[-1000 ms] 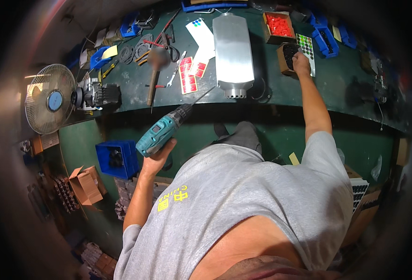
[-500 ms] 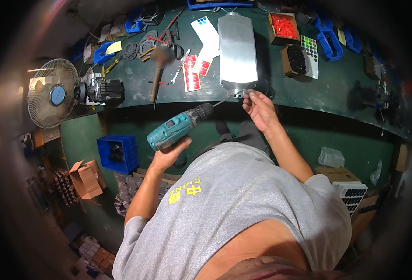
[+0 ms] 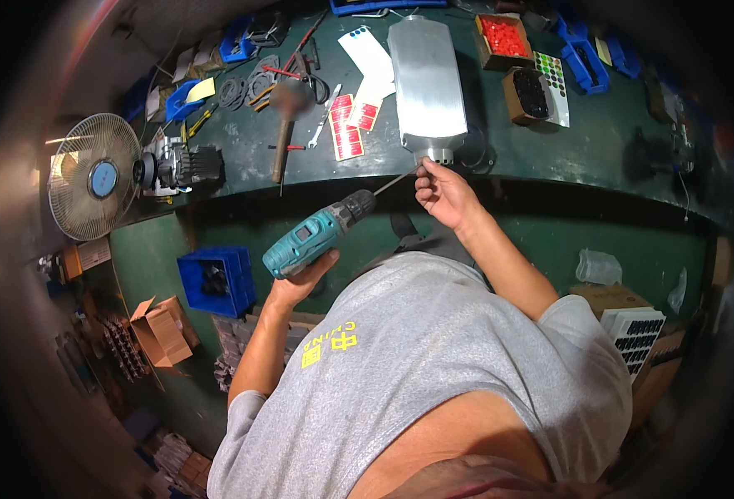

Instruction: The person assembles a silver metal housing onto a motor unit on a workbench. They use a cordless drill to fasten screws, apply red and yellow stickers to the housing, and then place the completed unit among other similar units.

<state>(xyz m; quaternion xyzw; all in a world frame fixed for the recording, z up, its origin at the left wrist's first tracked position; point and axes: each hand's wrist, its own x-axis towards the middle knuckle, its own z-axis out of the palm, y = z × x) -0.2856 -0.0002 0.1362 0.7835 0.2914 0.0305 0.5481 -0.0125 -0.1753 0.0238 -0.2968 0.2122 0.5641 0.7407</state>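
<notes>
My left hand [image 3: 302, 276] is wrapped round a teal and black cordless drill [image 3: 310, 237], held in front of the bench's near edge. Its long thin bit points up and right toward the round neck of a silver metal housing [image 3: 428, 83], which lies lengthwise on the bench. At that neck my right hand [image 3: 448, 193] is closed in a pinch, thumb and forefinger meeting right by the bit's tip. Whatever sits between those fingertips is too small to make out.
Left of the housing lie red label sheets [image 3: 348, 133], a wrench [image 3: 324, 119] and a hammer [image 3: 281, 145]. A fan [image 3: 93, 179] stands at the far left. To the right are a box of red parts [image 3: 504, 37] and a box of black parts [image 3: 530, 93].
The housing's near end has swung slightly right. My right hand has shifted left and a little down, closer to the bit's tip. The drill stays in my left hand.
</notes>
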